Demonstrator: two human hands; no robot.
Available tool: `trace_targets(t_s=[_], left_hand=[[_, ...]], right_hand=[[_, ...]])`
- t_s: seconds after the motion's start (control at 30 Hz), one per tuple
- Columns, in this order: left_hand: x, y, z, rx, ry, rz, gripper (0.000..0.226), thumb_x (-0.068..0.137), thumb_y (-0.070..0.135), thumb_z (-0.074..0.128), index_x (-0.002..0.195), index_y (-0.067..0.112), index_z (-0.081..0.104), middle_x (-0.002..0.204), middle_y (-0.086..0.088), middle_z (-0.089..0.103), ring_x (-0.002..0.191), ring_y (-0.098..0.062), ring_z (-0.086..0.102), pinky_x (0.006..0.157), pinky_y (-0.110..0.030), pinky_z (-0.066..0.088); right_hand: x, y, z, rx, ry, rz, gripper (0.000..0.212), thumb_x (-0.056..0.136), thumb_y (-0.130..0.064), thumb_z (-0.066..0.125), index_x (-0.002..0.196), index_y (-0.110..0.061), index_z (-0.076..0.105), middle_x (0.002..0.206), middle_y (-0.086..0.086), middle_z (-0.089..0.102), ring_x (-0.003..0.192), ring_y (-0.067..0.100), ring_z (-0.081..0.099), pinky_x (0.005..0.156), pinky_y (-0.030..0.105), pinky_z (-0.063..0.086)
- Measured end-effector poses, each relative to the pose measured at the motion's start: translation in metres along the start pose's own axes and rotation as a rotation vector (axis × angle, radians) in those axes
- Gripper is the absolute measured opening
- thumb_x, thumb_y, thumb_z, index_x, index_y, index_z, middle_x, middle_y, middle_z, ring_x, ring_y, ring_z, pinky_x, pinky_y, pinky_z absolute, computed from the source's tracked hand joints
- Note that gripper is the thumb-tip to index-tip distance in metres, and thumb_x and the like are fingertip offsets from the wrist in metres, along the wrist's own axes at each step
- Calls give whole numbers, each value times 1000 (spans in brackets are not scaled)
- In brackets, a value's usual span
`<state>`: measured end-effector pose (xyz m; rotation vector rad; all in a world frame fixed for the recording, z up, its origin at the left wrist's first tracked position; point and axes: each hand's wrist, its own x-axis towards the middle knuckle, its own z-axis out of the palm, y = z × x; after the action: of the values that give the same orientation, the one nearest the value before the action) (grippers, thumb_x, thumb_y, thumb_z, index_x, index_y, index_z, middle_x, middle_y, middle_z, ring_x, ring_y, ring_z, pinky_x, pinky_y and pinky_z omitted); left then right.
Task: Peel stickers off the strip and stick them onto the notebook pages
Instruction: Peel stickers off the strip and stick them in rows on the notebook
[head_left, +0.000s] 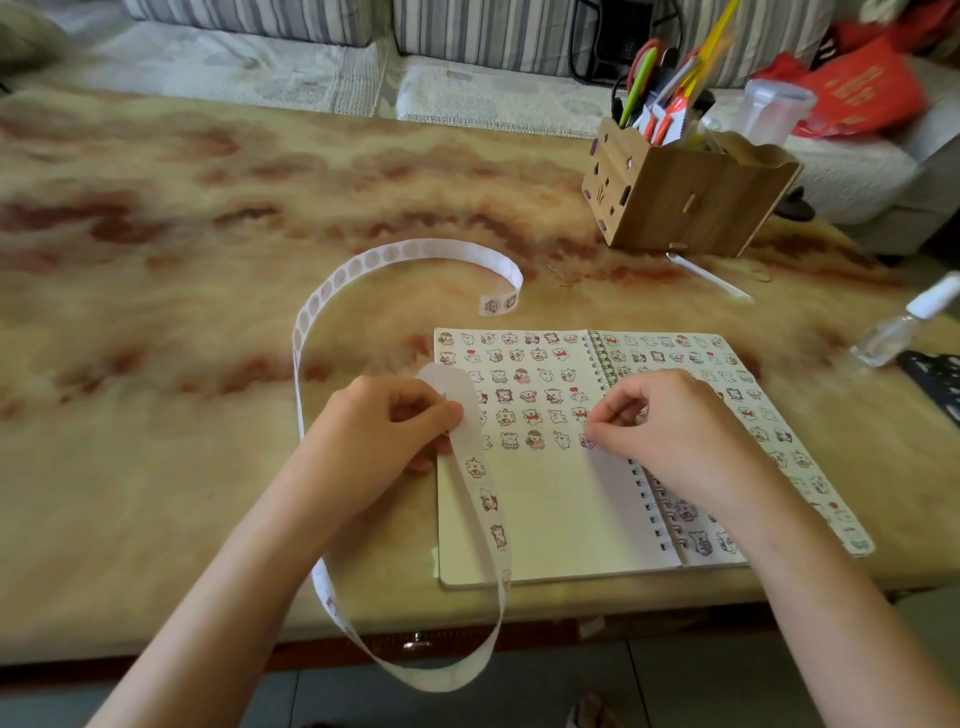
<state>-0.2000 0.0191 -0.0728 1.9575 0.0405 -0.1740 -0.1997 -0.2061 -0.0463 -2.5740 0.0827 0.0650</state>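
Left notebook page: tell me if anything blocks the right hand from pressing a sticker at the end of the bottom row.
Nothing visible does. The right hand already has its fingertips on the left page at the end of the bottom sticker row. The strip, held by the left hand, crosses only the page's left edge.

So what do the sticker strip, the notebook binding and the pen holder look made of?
Sticker strip: thin glossy backing paper, probably waxed, since it curls freely and shows pale circles where stickers came off. Notebook binding: looks like a metal wire spiral, though it could be plastic. Pen holder: wood or wood-look board, with matte grain and slotted tab joints.
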Motion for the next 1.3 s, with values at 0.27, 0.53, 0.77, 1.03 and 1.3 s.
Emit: trace_targets(t_s=[0.27, 0.53, 0.77, 1.03, 1.3], left_hand=[[1, 1, 0, 8, -1, -7, 16, 85, 26, 66, 75, 17, 74, 72, 1, 74, 77, -28, 70, 83, -42, 57], [1, 1, 0, 8, 3, -22, 15, 85, 26, 66, 75, 18, 74, 71, 1, 74, 76, -29, 71, 83, -43, 57], [-1, 3, 0, 9, 5, -34, 15, 85, 26, 66, 75, 18, 74, 71, 2, 74, 76, -27, 71, 83, -43, 57], [-2, 4, 0, 4, 20, -30, 16, 85, 25, 66, 75, 17, 73, 68, 3, 73, 73, -27, 70, 80, -40, 58], [-3, 7, 0, -36, 32, -20, 16, 86, 24, 65, 73, 17, 73, 67, 1, 73, 63, -19, 66, 69, -30, 57]], right_hand=[[5, 8, -3, 45, -35, 29, 25, 77, -29, 77, 90, -28, 56, 84, -6, 54, 71, 11, 53, 59, 26, 41], [11, 17, -2, 170, -75, 31, 12, 85, -27, 69, 92, -23, 60, 82, -3, 52, 67, 9, 46, 63, 25, 38], [13, 18, -3, 159, -106, 28, 18, 83, -22, 73, 92, -23, 58, 80, -3, 50, 67, 11, 46, 64, 27, 39], [14, 19, -3, 182, -108, 36, 21, 80, -26, 76, 92, -24, 59, 77, -4, 50, 65, 10, 46, 61, 27, 37], [15, 17, -16, 323, 24, 12, 13, 90, -35, 59, 91, -23, 65, 85, -6, 66, 70, 6, 55, 77, 30, 47]])
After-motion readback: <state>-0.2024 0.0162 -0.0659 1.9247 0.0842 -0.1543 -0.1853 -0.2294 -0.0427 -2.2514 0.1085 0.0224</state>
